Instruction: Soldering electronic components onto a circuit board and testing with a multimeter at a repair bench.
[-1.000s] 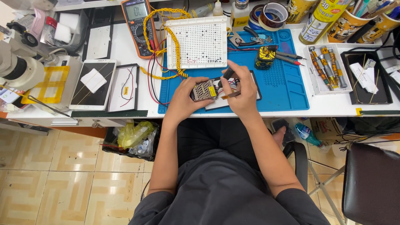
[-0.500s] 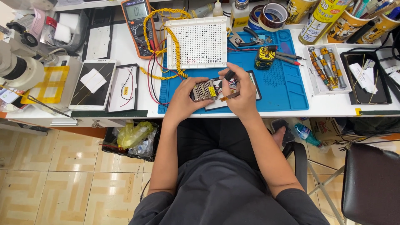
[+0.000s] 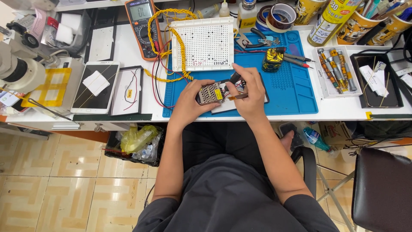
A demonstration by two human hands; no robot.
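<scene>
My left hand (image 3: 189, 103) grips a small metal box with a perforated grille and a yellow label (image 3: 211, 93), held just above the blue work mat (image 3: 292, 94). My right hand (image 3: 247, 92) is closed on a dark-handled tool (image 3: 234, 78) whose tip meets the right end of the box; a thin orange strip (image 3: 237, 97) sticks out under its fingers. Beneath both hands lies a flat white and black device (image 3: 223, 107), partly hidden.
A white perforated tray (image 3: 207, 43), a coiled yellow cable (image 3: 182, 47) and an orange multimeter (image 3: 141, 25) sit behind the mat. A tablet (image 3: 96, 88) and microscope (image 3: 17, 68) are at left, screwdriver bits (image 3: 337, 68), tape rolls (image 3: 281, 17) and cans at right. A black chair (image 3: 382, 189) stands at lower right.
</scene>
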